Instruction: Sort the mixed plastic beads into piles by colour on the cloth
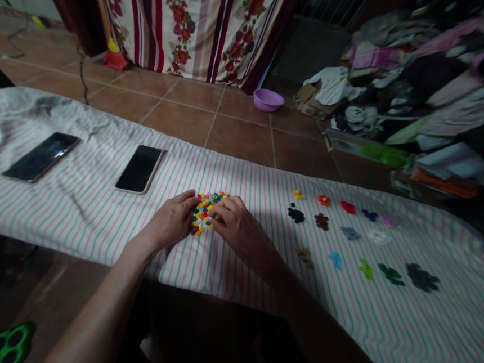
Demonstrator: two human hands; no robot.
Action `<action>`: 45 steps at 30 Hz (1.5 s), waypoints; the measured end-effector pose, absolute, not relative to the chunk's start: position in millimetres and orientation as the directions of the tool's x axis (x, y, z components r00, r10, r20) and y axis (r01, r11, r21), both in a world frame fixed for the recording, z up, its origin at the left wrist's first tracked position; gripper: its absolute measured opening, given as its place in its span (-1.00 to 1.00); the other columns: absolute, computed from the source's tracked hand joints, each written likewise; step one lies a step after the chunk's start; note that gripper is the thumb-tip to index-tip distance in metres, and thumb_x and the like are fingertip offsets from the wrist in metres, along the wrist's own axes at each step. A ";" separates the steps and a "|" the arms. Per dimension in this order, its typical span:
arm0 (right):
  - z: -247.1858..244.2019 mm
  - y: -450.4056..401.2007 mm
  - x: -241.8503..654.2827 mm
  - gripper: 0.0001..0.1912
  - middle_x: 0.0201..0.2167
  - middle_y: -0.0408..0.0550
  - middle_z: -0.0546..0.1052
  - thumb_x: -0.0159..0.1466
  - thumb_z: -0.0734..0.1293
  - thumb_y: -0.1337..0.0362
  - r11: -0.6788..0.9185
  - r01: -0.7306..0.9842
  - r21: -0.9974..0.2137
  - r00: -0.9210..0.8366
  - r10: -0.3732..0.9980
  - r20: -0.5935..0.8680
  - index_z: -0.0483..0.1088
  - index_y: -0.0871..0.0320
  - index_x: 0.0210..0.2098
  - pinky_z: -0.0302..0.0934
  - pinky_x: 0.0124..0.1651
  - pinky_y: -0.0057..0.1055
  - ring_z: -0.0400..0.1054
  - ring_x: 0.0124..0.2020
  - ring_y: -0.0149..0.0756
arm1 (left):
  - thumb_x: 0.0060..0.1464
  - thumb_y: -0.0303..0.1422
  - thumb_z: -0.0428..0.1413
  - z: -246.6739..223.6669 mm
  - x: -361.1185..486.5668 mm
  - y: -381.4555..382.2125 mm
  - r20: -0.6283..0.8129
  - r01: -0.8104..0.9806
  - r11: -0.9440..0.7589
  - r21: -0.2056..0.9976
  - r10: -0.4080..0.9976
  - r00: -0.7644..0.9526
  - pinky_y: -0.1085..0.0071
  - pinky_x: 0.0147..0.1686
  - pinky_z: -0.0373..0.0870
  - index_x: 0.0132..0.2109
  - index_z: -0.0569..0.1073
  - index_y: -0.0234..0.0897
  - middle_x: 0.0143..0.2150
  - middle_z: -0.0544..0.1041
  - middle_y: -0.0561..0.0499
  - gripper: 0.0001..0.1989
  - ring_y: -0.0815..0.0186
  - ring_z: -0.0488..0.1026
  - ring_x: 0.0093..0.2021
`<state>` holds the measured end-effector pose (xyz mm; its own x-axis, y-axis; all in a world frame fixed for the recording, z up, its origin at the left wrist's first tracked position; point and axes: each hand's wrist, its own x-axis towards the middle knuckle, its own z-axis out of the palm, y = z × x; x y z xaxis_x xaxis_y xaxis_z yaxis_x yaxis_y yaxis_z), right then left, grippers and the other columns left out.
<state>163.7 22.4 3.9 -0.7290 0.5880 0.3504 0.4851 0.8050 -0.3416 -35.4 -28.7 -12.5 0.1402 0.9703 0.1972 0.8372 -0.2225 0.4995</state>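
A heap of small, flat, mixed-colour pieces (204, 208) lies on the striped cloth, between my two hands. At its left edge rests my left hand (176, 218), fingers stretched along the pieces with nothing visible in its grasp. My right hand (238, 231) reaches over the heap's right side. Its fingers are bent, with thumb and fingertips drawn together among the pieces; whatever they pinch is too small to make out. To the right lie single-colour clusters, among them black (296, 215), orange (324, 200), red (348, 207), light green (365, 269) and dark grey (422, 277).
Two phones (140, 169) lie on the cloth at the left. The striped cloth (261, 304) covers a long surface with its far edge above a tiled floor. Beyond stand a purple basin (268, 100), a floral curtain (211, 26) and piled clothes (440, 74).
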 end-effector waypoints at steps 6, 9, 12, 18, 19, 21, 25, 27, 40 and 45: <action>6.3 19.5 162.9 -0.88 -0.30 -0.04 0.50 0.31 0.27 0.38 0.812 0.463 -0.355 -0.745 0.574 0.341 0.43 0.11 -0.33 0.22 0.09 -0.11 0.31 -0.15 -0.16 | 0.13 -0.46 -0.07 -7.6 -35.4 -27.3 0.148 0.849 -0.186 0.495 0.981 0.129 0.22 0.20 0.38 0.13 0.43 -0.33 0.24 0.41 -0.18 -0.57 0.20 0.42 0.19; 6.4 19.0 162.6 -0.86 -0.32 -0.05 0.51 0.32 0.25 0.39 0.813 0.452 -0.368 -0.746 0.570 0.344 0.40 0.10 -0.34 0.21 0.08 -0.15 0.32 -0.16 -0.17 | 0.13 -0.46 -0.07 -8.1 -35.1 -28.0 0.150 0.850 -0.181 0.495 0.981 0.121 0.24 0.19 0.39 0.14 0.42 -0.32 0.25 0.39 -0.18 -0.56 0.20 0.43 0.18; 3.6 20.4 163.2 -0.87 -0.35 -0.06 0.52 0.32 0.25 0.40 0.809 0.441 -0.388 -0.730 0.575 0.369 0.37 0.11 -0.35 0.22 0.04 -0.20 0.32 -0.17 -0.17 | 0.15 -0.45 -0.09 -10.1 -35.1 -28.4 0.163 0.847 -0.184 0.498 0.980 0.117 0.23 0.19 0.38 0.14 0.41 -0.32 0.24 0.40 -0.18 -0.56 0.21 0.44 0.16; -2.9 24.4 163.3 -0.80 -0.42 -0.09 0.48 0.33 0.21 0.42 0.809 0.445 -0.384 -0.712 0.579 0.397 0.35 0.10 -0.40 0.23 -0.03 -0.24 0.31 -0.26 -0.22 | 0.17 -0.42 -0.09 -8.4 -35.8 -28.5 0.145 0.850 -0.179 0.495 0.982 0.123 0.20 0.21 0.36 0.15 0.41 -0.33 0.25 0.39 -0.18 -0.57 0.19 0.41 0.20; -2.5 24.3 163.1 -0.81 -0.41 -0.08 0.49 0.33 0.21 0.42 0.815 0.438 -0.381 -0.717 0.572 0.399 0.37 0.11 -0.39 0.23 -0.02 -0.23 0.32 -0.26 -0.22 | 0.17 -0.41 -0.08 -7.4 -35.9 -28.5 0.138 0.852 -0.175 0.493 0.983 0.122 0.20 0.21 0.36 0.15 0.41 -0.32 0.26 0.39 -0.18 -0.57 0.19 0.41 0.19; -0.4 23.3 163.1 -0.84 -0.36 -0.07 0.52 0.33 0.23 0.42 0.827 0.423 -0.370 -0.727 0.554 0.405 0.41 0.12 -0.33 0.23 0.03 -0.19 0.33 -0.24 -0.21 | 0.16 -0.41 -0.08 -5.6 -36.0 -28.4 0.125 0.853 -0.170 0.493 0.984 0.124 0.20 0.22 0.35 0.15 0.41 -0.33 0.26 0.38 -0.19 -0.57 0.19 0.41 0.20; 2.8 19.7 164.0 -0.86 -0.26 0.00 0.54 0.34 0.26 0.36 0.819 0.477 -0.317 -0.737 0.570 0.363 0.47 0.12 -0.20 0.23 0.07 -0.10 0.32 -0.13 -0.14 | 0.17 -0.42 -0.08 -5.3 -35.9 -27.9 0.135 0.849 -0.176 0.498 0.983 0.125 0.18 0.21 0.36 0.14 0.43 -0.34 0.25 0.40 -0.21 -0.57 0.18 0.42 0.19; 2.3 18.3 164.1 -0.84 -0.28 0.02 0.52 0.35 0.25 0.34 0.812 0.508 -0.288 -0.743 0.582 0.331 0.49 0.12 -0.21 0.25 0.06 -0.08 0.31 -0.13 -0.12 | 0.17 -0.42 -0.07 -6.4 -35.8 -27.5 0.154 0.848 -0.181 0.498 0.981 0.118 0.17 0.20 0.37 0.14 0.43 -0.30 0.24 0.41 -0.17 -0.58 0.18 0.42 0.18; 0.0 19.3 157.0 -0.88 -0.33 -0.06 0.54 0.29 0.28 0.39 0.782 0.486 -0.390 -0.694 0.617 0.371 0.44 0.09 -0.33 0.22 0.08 -0.14 0.33 -0.19 -0.18 | 0.21 -0.37 -0.10 -10.8 -35.2 -26.0 0.188 0.841 -0.202 0.502 0.975 0.122 0.15 0.20 0.39 0.12 0.45 -0.29 0.20 0.43 -0.18 -0.60 0.16 0.43 0.17; 0.3 18.3 155.0 -0.86 -0.39 -0.08 0.51 0.28 0.26 0.42 0.791 0.446 -0.418 -0.708 0.598 0.376 0.38 0.11 -0.38 0.21 0.04 -0.20 0.34 -0.23 -0.22 | 0.21 -0.38 -0.10 -16.8 -35.5 -27.8 0.238 0.833 -0.246 0.497 0.961 0.142 0.13 0.19 0.40 0.15 0.41 -0.29 0.22 0.42 -0.18 -0.59 0.16 0.40 0.19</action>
<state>155.0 18.3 0.3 -0.7079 0.5981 0.3757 0.4464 0.7911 -0.4183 -35.5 -27.8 -16.8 0.1416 0.9609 0.2379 0.8326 -0.2456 0.4965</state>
